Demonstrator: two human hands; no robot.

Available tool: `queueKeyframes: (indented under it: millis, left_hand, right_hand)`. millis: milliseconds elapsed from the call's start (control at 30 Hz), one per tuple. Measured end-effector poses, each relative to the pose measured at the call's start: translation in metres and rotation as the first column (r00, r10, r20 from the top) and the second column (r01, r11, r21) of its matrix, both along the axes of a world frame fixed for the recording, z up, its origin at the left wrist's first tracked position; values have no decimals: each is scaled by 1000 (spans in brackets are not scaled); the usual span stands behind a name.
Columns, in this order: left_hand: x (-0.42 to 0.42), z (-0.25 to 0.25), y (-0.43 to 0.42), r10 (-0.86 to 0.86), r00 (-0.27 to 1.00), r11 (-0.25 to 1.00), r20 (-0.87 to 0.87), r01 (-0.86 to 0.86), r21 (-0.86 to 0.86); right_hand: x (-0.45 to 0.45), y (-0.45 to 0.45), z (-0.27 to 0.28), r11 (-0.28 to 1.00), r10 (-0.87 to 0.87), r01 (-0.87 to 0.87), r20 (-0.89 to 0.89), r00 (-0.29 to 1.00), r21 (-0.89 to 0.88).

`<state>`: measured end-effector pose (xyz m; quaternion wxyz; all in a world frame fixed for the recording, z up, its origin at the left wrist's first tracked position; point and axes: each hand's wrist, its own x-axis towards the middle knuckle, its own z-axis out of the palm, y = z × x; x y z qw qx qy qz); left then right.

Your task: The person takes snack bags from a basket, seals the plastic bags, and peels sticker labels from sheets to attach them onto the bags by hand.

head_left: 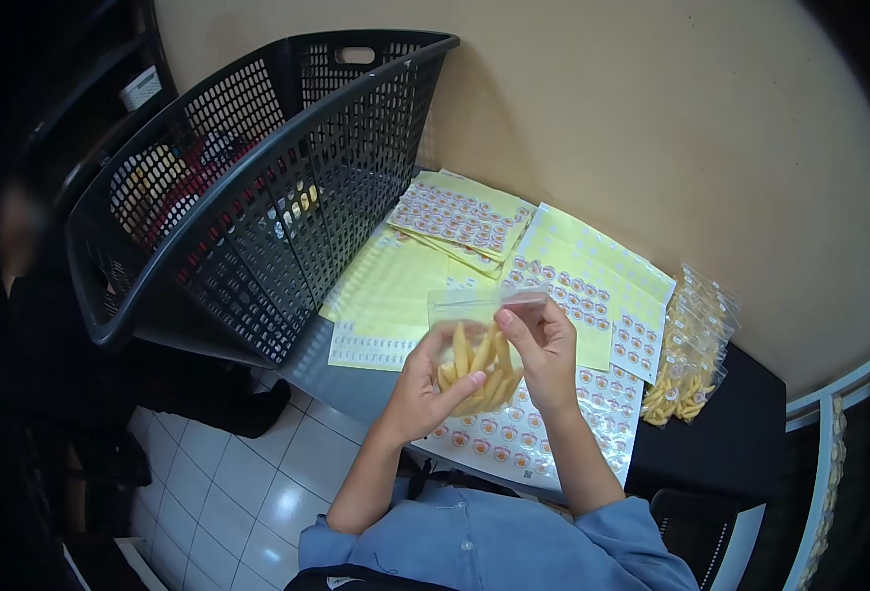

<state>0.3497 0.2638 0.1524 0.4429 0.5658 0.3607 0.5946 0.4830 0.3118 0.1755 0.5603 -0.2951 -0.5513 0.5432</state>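
A clear plastic bag (474, 369) of pale yellow, finger-shaped pieces is held up over the table between my two hands. My left hand (430, 387) is closed round the bag's lower left side, its thumb across the front. At the upper right corner, my right hand (543, 345) pinches the bag's top strip between thumb and fingers. Beneath the bag lie a white sheet of round orange stickers (499, 443) and yellow backing sheets (371, 286) with more stickers. Whether the bag's top is sealed cannot be made out.
A large dark perforated basket (287, 177) with items inside stands at the left. Several filled clear bags (686, 369) lie in a pile at the right, on a black surface (750, 404). Behind the table rises a beige wall (651, 118). A person in dark clothes (90, 345) is at far left.
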Motion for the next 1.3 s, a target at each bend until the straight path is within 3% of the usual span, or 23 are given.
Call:
queueKeyframes:
  millis: [67,133,267,333,467,700,867,1100,1300]
  left_hand:
    - [-4,3,2,60,998,996,-28,-58,71]
    - [-8,8,8,22,984,1000,178,-23,3]
    - [-14,5,18,44,989,992,142,-60,109]
    - [-14,11,17,47,986,991,160,-66,115]
    - [-17,24,15,163,973,976,163,-184,121]
    - [-36,34,15,167,979,973,118,-183,140]
    - [-46,38,19,204,977,935,56,-211,284]
    - [-51,38,22,169,983,926,70,-183,331]
    - [-51,36,22,243,965,897,95,-261,356]
  right_hand:
    - [-4,-6,5,1000,-7,7,-33,999,22]
    - [-6,-10,5,1000,24,-25,-39,999,-9]
    - [-14,-13,5,994,-36,34,10,999,106]
    - [-18,-12,6,990,-18,29,-75,997,141]
    - [-23,-14,11,997,9,0,-112,994,73]
    - [-41,-12,16,981,-22,38,-88,996,189]
    - [-49,-12,17,965,-73,74,-15,997,250]
    - [-59,-11,17,935,-147,142,-9,989,326]
    - [-66,-11,16,929,-169,161,-6,986,332]
